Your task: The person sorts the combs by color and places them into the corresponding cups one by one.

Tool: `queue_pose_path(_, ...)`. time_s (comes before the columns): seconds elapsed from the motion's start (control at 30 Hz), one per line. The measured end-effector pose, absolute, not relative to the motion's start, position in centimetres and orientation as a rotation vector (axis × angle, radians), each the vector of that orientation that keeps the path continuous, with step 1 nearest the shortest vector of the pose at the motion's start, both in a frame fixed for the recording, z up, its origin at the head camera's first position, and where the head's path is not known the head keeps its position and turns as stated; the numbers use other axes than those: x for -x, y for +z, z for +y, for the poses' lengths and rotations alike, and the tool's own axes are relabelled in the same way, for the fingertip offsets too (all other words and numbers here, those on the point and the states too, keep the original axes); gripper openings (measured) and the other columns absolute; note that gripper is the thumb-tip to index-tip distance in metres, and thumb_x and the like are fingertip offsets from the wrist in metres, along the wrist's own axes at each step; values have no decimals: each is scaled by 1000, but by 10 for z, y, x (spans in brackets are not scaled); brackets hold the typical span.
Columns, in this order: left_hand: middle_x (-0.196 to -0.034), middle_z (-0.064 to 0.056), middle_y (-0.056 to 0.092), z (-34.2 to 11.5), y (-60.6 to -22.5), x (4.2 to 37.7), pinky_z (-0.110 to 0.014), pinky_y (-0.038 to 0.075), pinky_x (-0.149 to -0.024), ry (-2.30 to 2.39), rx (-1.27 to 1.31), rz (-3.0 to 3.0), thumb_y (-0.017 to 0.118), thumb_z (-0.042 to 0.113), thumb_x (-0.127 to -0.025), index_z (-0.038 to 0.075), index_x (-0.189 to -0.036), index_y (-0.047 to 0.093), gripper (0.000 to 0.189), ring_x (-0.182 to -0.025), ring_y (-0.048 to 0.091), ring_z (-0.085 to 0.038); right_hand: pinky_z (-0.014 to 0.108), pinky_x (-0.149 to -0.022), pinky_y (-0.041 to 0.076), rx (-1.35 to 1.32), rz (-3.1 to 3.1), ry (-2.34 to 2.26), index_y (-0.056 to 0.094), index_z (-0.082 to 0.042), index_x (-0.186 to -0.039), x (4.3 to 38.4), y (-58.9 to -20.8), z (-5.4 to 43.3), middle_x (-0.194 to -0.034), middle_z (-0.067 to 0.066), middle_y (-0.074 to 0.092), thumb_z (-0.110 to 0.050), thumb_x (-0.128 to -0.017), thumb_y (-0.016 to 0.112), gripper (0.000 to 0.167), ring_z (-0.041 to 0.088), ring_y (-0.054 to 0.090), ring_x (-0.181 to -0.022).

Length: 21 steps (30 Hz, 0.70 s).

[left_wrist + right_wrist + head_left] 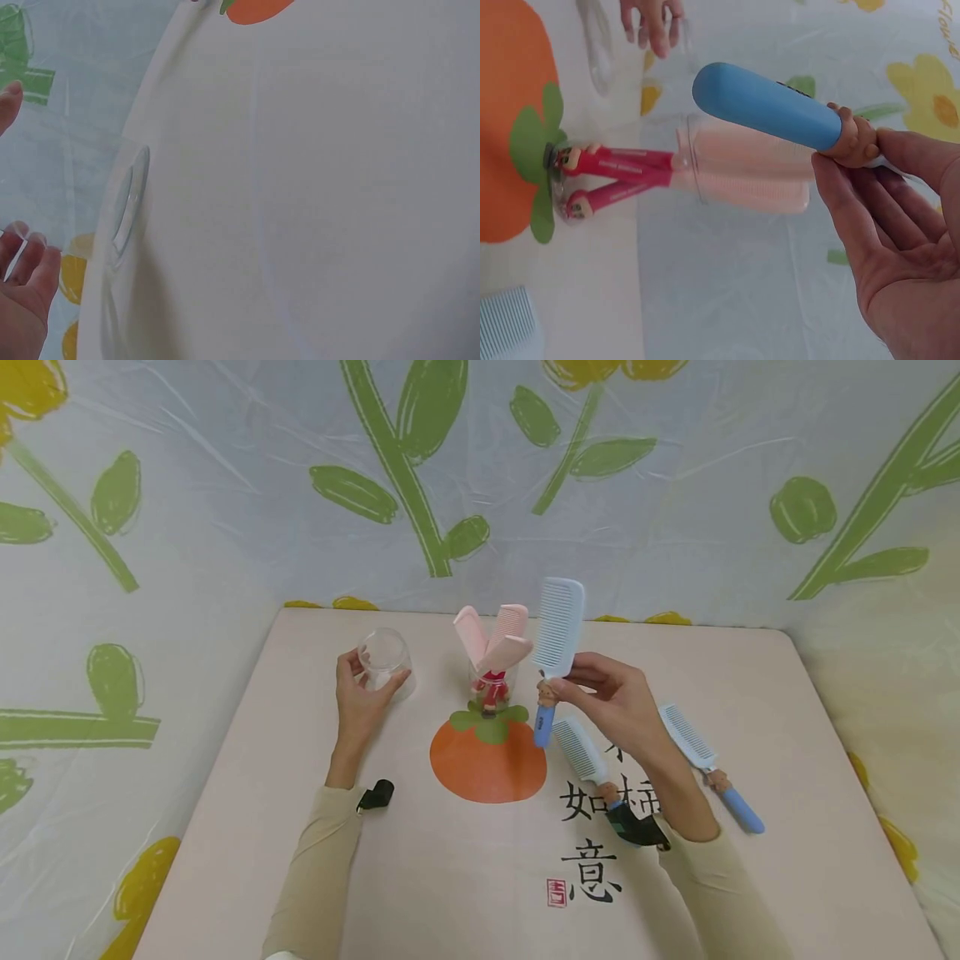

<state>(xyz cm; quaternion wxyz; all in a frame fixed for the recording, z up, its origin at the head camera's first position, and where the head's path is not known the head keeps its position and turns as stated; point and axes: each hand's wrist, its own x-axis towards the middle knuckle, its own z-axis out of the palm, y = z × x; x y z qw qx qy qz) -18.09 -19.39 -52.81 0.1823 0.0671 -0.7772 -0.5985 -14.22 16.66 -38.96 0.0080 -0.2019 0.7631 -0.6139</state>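
My left hand (358,708) grips a clear cup (386,653) at the table's far left, thumb on one side and fingers on the other. In the left wrist view the see-through cup (133,201) shows mostly by its thick bottom or rim. With thumb and fingers my right hand (618,703) pinches a light blue comb (558,627) at the small brown bear figure on its handle. The comb is upright, teeth part up, blue handle (769,106) down. Just left of it several pink combs (512,625) stand, handles down, in a second clear cup (510,681).
Two more blue combs lie on the table: one (577,747) partly under my right forearm, another (693,739) further right. The pale tablecloth (450,877) bears an orange persimmon print (487,768) and black characters. A flower-patterned sheet (262,485) hangs behind.
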Motion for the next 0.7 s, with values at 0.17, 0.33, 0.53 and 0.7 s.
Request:
queue_pose_path(0.17, -137, -22, 46, -194, -529, 181, -45, 38, -114, -1699, -190, -2189, 90, 23, -81, -2, -142, 40, 82, -122, 45, -29, 28, -92, 56, 650, 2353, -1976, 65, 5, -128, 145, -389, 152, -117, 8, 74, 6, -93, 71, 35, 14, 71, -106)
queue_pose_path(0.33, -135, -17, 47, -192, -527, 181, -43, 38, -114, -1704, -196, -2192, 90, 24, -82, 0, -141, 41, 81, -121, 44, -27, 30, -90, 57, 664, 2337, -2022, 65, 6, -127, 148, -389, 137, -120, 19, 71, 8, -92, 71, 35, 16, 71, -105)
queue_pose_path(0.53, -136, -20, 45, -193, -527, 181, -45, 37, -115, -1705, -184, -2185, 89, 23, -82, -1, -141, 40, 80, -122, 44, -29, 33, -89, 58, 685, 2279, -2110, 64, 8, -126, 152, -390, 116, -120, 21, 69, 10, -92, 70, 34, 19, 71, -105)
queue_pose_path(0.7, -134, -22, 45, -193, -529, 181, -46, 36, -116, -1717, -183, -2173, 90, 22, -82, -4, -141, 40, 81, -122, 44, -31, 35, -88, 59, 683, 2211, -2182, 63, 9, -124, 155, -393, 98, -119, 19, 69, 9, -92, 70, 32, 22, 70, -105)
